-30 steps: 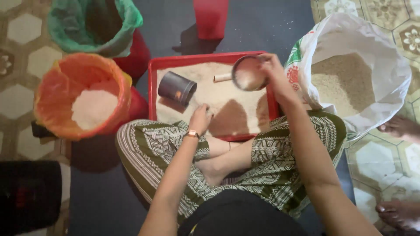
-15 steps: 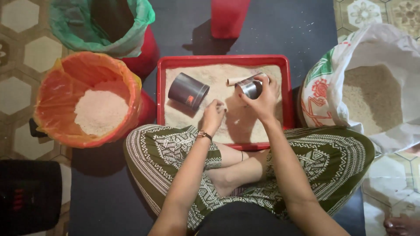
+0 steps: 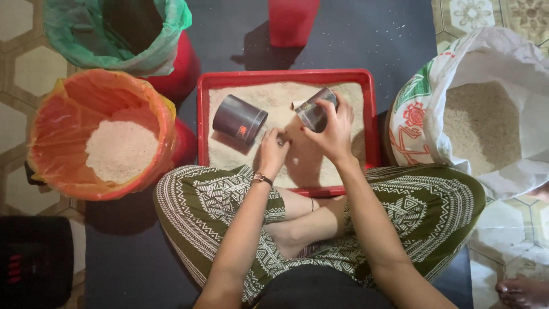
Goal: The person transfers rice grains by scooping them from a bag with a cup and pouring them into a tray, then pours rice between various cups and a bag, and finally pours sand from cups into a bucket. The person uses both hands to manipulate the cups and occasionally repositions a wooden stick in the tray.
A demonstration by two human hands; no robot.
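Right hand tips scoop over grain tray; left hand works the grain.

The right hand [image 3: 334,129] is wrapped around a small metal scoop with a pale handle [image 3: 313,110], tilted above the red rectangular plastic tray [image 3: 286,76] of pale grain. The left hand [image 3: 273,150], fingers curled, touches the grain. A steady, low tilt would limit spillage. The dark cylindrical tin [image 3: 239,119] lies just beside; the orange-lined bucket [image 3: 97,91] and white sack [image 3: 486,57] flank the tray.

The person wears loose olive-green trousers [image 3: 229,200] printed all over with white geometric bands, zigzags and diamond shapes, and a dark top [image 3: 320,292] of which only the lower front shows. Both arms are bare with no sleeves in view. A thin bracelet with a dark band [image 3: 262,179] circles the left wrist, and a fine dark anklet [image 3: 312,204] rings one bare ankle.
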